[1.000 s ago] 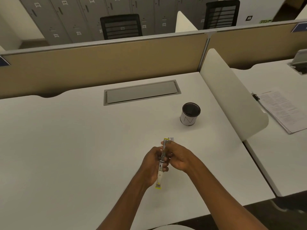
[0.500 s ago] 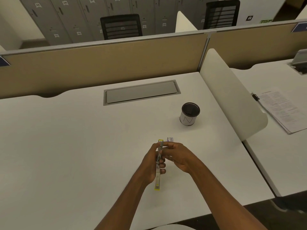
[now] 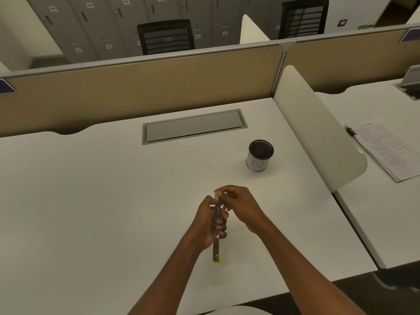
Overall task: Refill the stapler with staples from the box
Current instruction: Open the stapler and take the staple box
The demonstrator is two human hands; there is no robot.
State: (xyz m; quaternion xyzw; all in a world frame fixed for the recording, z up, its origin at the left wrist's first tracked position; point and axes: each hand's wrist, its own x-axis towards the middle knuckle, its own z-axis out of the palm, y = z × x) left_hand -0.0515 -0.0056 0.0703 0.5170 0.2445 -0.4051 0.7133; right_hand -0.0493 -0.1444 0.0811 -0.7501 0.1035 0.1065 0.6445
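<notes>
A slim metal stapler (image 3: 216,246) with yellow tips is swung open into one long strip above the white desk (image 3: 91,212). It points away from me, its near tip low by the desk. My left hand (image 3: 208,221) wraps around its middle. My right hand (image 3: 242,206) pinches the far yellow end with thumb and fingertips. Whether staples sit between those fingers is too small to tell. The staple box is hidden behind my right hand.
A black mesh cup with a white label (image 3: 259,155) stands to the far right of my hands. A grey cable hatch (image 3: 193,127) is set into the desk behind. A white divider panel (image 3: 318,137) borders the right side, with papers (image 3: 386,146) beyond it.
My right hand has slid up to the stapler's far tip and now covers the small box that showed beside it. The stapler has shifted slightly left and stands straighter in my left hand.
</notes>
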